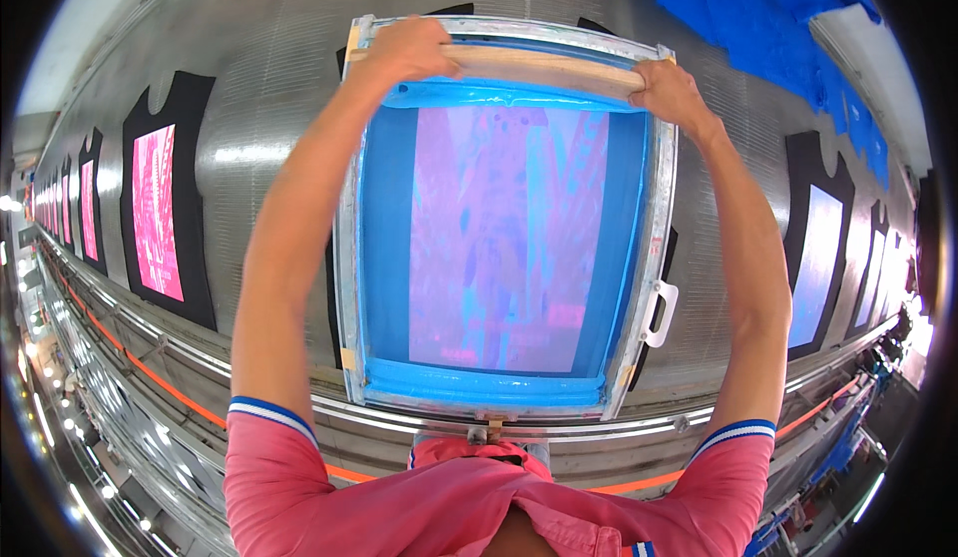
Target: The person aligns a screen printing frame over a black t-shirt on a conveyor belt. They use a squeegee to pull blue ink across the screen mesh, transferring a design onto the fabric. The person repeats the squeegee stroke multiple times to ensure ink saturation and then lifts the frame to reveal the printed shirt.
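A wood-handled squeegee (544, 68) lies crosswise at the far end of a screen printing frame (351, 248). My left hand (411, 50) is closed round its left end, and my right hand (674, 93) grips its right end. Just on the near side of the squeegee, bright blue ink (499, 96) forms a thick band. Through the blue-bordered mesh (509, 238) a pink and violet printed area shows. More blue ink (489, 382) runs along the frame's near end. Black cloth pokes out from under the frame; the squeegee's blade edge is hidden.
On the long grey table (269, 18), a black shirt with a pink print (158, 208) lies left, and one with a pale blue print (816, 248) right. Blue garments (768, 33) lie far right. A white handle (661, 314) juts from the frame. Metal rails (559, 425) edge the near side.
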`<move>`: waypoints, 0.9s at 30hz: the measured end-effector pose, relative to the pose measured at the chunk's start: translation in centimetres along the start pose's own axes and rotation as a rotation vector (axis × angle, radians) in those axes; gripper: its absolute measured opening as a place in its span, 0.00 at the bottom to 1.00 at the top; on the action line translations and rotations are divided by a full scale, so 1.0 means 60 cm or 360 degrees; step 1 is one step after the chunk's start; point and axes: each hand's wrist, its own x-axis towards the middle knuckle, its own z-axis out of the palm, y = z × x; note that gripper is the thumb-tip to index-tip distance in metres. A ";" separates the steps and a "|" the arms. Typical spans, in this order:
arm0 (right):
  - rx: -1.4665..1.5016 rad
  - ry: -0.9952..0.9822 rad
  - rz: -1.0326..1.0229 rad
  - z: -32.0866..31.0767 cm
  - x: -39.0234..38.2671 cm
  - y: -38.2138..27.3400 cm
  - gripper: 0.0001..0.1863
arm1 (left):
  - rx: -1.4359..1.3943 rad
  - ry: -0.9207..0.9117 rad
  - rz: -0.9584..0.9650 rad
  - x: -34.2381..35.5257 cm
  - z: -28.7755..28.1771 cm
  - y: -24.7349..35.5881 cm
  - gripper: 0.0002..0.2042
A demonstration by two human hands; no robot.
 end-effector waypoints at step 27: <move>-0.0001 0.0439 0.0013 0.169 -0.350 -0.169 0.12 | 0.0111 0.0390 -0.0192 -0.391 0.213 0.040 0.25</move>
